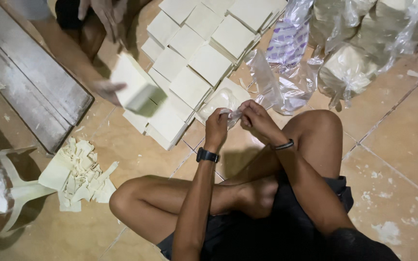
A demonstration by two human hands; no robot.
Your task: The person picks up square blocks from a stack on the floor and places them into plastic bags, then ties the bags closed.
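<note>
I sit cross-legged on a tiled floor. My left hand (216,124), with a black watch on the wrist, and my right hand (256,121), with a dark band on the wrist, meet in front of my knees. Both pinch the twisted neck of a clear plastic bag (220,103) that holds a stack of pale square sheets. The bag rests on the floor just beyond my fingers. Rows of stacked pale square sheets (200,53) lie on the floor right behind it.
Another person's hand (106,90) at the upper left holds a stack of sheets (132,82). Filled plastic bags (349,67) pile up at the upper right. A grey wooden board (30,82) lies at the left, with pale offcuts (78,176) beside it.
</note>
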